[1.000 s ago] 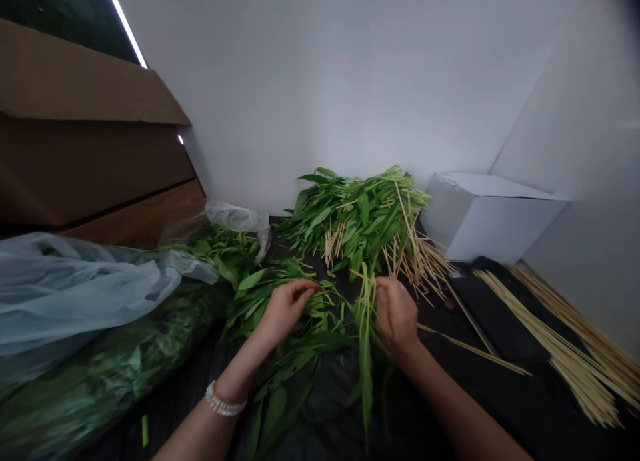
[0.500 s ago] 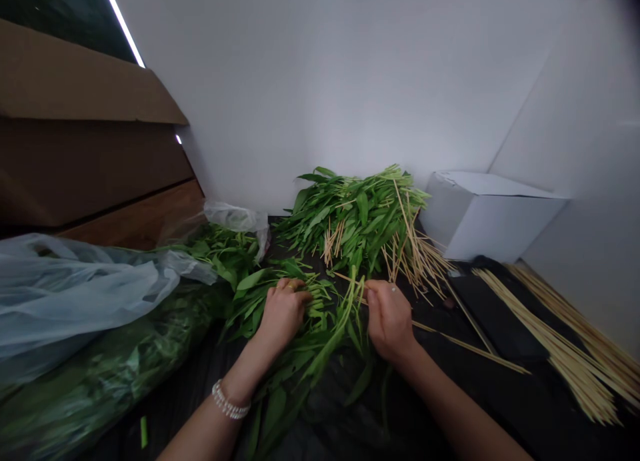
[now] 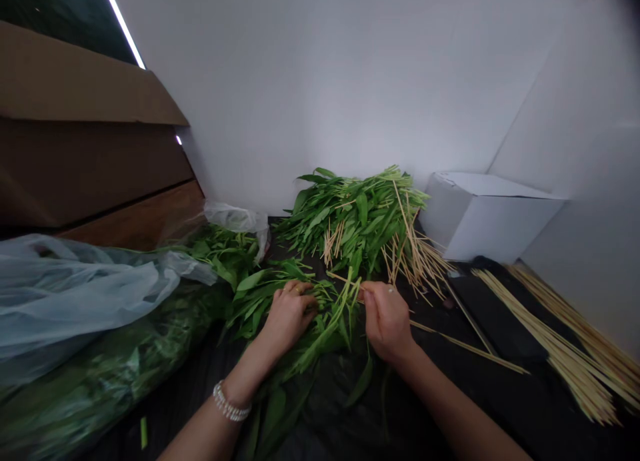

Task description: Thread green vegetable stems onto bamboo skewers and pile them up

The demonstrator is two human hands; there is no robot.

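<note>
My right hand [image 3: 387, 316] pinches a thin wooden skewer [image 3: 338, 276] that points to the left. Several leafy green stems [image 3: 341, 309] hang across the skewer, their leaves trailing toward me. Over a loose pile of leafy greens [image 3: 249, 301], my left hand [image 3: 290, 312] is curled, its fingers closed about the stems; the fingertips are partly hidden. Behind both hands lies a heap of greens on skewers [image 3: 345, 211], with the skewer ends sticking out toward the right and front.
Clear plastic bags [image 3: 100, 294] of greens lie at left, below a cardboard box [image 3: 85, 161]. To the right are a white box [image 3: 500, 214], a dark flat phone-like object [image 3: 495, 318] and bundles of bare skewers [image 3: 555, 348]. A white wall [image 3: 350, 81] closes off the back.
My left hand has shifted slightly right, nearer the stems on the skewer. My right hand and the skewer have moved a little to the left.
</note>
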